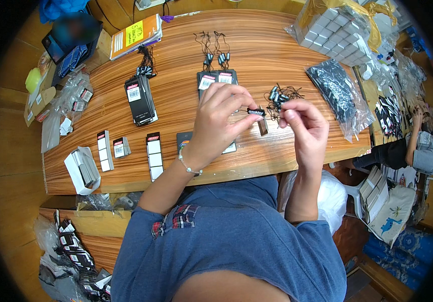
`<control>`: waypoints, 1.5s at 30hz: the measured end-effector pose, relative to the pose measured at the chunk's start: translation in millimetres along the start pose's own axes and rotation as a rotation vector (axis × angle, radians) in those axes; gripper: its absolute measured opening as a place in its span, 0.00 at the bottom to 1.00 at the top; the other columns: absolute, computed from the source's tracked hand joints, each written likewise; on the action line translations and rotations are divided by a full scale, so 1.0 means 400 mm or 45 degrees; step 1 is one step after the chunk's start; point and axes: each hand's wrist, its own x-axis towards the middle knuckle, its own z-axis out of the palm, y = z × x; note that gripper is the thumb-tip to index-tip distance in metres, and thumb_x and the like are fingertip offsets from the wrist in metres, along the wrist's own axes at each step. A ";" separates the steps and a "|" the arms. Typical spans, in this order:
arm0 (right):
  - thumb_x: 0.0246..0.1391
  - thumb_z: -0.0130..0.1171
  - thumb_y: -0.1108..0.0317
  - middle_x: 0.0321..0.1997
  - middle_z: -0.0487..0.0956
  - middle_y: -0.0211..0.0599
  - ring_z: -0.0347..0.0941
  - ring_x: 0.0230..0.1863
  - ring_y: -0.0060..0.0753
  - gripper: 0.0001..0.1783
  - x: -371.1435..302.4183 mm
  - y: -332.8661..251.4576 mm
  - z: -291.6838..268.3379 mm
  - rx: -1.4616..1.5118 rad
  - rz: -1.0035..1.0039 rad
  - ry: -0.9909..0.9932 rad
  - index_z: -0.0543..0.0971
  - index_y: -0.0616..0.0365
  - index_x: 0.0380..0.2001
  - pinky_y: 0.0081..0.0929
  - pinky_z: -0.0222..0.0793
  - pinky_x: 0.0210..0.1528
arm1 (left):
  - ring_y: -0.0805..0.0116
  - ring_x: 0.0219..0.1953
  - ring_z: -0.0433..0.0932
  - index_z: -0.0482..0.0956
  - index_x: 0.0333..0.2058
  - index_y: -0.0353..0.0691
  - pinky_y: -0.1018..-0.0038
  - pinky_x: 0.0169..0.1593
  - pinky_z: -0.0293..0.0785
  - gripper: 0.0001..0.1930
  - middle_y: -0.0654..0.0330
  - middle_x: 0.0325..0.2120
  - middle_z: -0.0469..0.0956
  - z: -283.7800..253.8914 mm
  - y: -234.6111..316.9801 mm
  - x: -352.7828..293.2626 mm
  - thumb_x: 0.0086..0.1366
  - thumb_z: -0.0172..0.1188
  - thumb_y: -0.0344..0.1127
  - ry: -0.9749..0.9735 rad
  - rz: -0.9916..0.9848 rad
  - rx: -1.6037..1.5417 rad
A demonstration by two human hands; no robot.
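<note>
My left hand (221, 113) pinches a small black tag (255, 111) with pale lettering between thumb and fingertips, above the table's near middle. Just below the tag shows a narrow brownish strip (263, 128); whether it is joined to the tag I cannot tell. To its right, my right hand (305, 125) is closed, thumb against fingers, and what it pinches is too small to make out. A tangle of black cords with small tags (281, 95) lies just beyond the right fingertips. Under my left hand, a dark card (183, 138) is partly hidden.
Black labelled cards (140, 103) stand stacked at the left, black corded tags (146, 68) above them. Sticker strips (104, 151) and a white box of cards (83, 170) line the near left. A plastic bag of black cards (334, 90) lies right; another person (422, 151) sits beyond.
</note>
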 end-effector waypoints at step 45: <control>0.50 0.57 0.76 0.28 0.77 0.41 0.74 0.27 0.28 0.09 -0.066 0.079 -0.024 0.475 0.303 -0.282 0.67 0.61 0.32 0.22 0.72 0.30 | 0.65 0.27 0.76 0.78 0.28 0.34 0.74 0.30 0.71 0.07 0.57 0.25 0.77 -0.013 0.014 0.002 0.49 0.62 0.30 -0.449 0.116 -0.515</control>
